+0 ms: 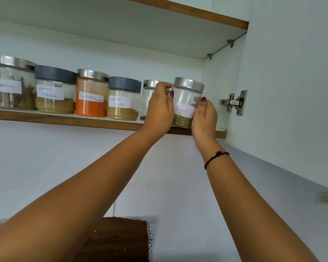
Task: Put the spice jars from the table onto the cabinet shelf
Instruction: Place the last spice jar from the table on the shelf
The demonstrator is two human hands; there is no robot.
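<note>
A glass jar labelled Fennel (185,103), steel-lidded with green seeds at the bottom, stands at the right end of the cabinet shelf (64,121). My left hand (159,108) wraps its left side and my right hand (204,116) its right side. To its left runs a row of jars: a steel-lidded one (147,97) half hidden behind my left hand, coriander powder (123,99), red chilli powder (91,93), garam masala (54,89) and a large steel-lidded jar (11,82).
The open cabinet door (292,91) with its hinge (235,102) hangs close on the right. An upper shelf (187,12) spans overhead. Far below lies a dark wooden surface (117,241). A small gap remains between the fennel jar and the cabinet's right wall.
</note>
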